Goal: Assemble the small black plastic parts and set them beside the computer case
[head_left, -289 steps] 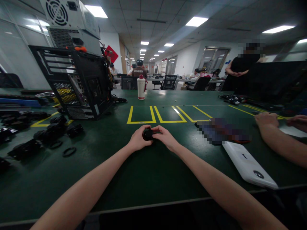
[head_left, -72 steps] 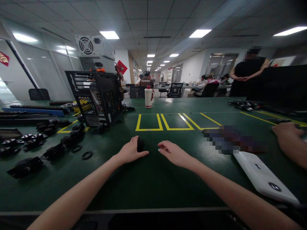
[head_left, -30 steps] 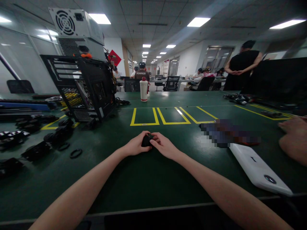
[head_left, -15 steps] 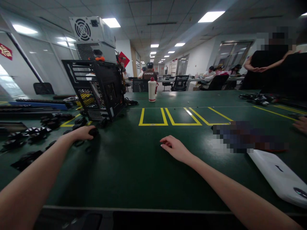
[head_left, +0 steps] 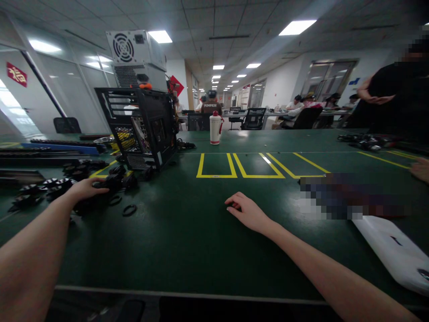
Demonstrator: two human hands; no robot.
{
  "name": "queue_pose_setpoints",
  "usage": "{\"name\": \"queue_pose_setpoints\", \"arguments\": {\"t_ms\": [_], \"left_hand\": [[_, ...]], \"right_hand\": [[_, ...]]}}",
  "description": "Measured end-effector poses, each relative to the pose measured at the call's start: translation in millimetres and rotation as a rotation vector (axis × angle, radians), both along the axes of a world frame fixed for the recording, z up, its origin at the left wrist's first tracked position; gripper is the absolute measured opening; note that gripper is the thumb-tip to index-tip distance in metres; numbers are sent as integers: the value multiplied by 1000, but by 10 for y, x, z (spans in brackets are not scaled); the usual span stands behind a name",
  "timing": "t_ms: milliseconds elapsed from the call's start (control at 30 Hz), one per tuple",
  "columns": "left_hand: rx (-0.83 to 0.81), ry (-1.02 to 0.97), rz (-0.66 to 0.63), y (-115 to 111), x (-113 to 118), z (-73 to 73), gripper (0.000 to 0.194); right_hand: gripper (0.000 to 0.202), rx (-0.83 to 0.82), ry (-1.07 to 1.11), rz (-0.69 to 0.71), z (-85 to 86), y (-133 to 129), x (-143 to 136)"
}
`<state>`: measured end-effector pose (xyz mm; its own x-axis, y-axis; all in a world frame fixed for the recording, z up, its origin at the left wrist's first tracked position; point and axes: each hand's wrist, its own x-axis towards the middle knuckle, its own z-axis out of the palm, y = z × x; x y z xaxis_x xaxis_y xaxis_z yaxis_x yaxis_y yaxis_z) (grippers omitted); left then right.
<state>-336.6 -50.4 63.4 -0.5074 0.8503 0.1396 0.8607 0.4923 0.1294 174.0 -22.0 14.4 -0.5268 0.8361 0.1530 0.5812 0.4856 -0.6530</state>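
My left hand (head_left: 83,190) is among the black parts at the left of the green table. Its thumb and forefinger close around part of a dark cluster (head_left: 115,179), which looks like bundled cables. What lies between the fingertips is too dark to make out. Two black rings (head_left: 129,210) lie on the tabletop just to the right of that hand. My right hand (head_left: 247,210) rests on the table near the middle, fingers loosely bent and thumb apart, with nothing in it.
Behind the dark parts stands an open black computer case (head_left: 140,127) with silver power supplies (head_left: 134,51) stacked on top. A white bottle (head_left: 215,129) stands farther back. Yellow tape outlines (head_left: 217,176) mark the tabletop. A white device (head_left: 390,250) lies at right, near another person's hand (head_left: 420,170).
My left hand has moved left and slightly nearer, away from the black bundle beside the case, uncovering the two rings. My right hand stays in place. The view has shifted slightly.
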Motion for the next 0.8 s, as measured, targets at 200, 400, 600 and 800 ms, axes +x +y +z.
{"name": "queue_pose_setpoints", "arguments": {"t_ms": [200, 400, 600, 800], "left_hand": [[224, 132, 208, -23, 137, 258, 62], [369, -101, -466, 43, 1661, 319, 57], [226, -279, -819, 253, 3333, -313, 39], [184, -406, -926, 345, 3546, -538, 75]], "right_hand": [[24, 9, 4, -3, -11, -2, -5], [26, -67, 95, -30, 21, 0, -62], [31, -111, 260, -124, -34, 127, 54], [31, -188, 296, -112, -143, 265, 136]]}}
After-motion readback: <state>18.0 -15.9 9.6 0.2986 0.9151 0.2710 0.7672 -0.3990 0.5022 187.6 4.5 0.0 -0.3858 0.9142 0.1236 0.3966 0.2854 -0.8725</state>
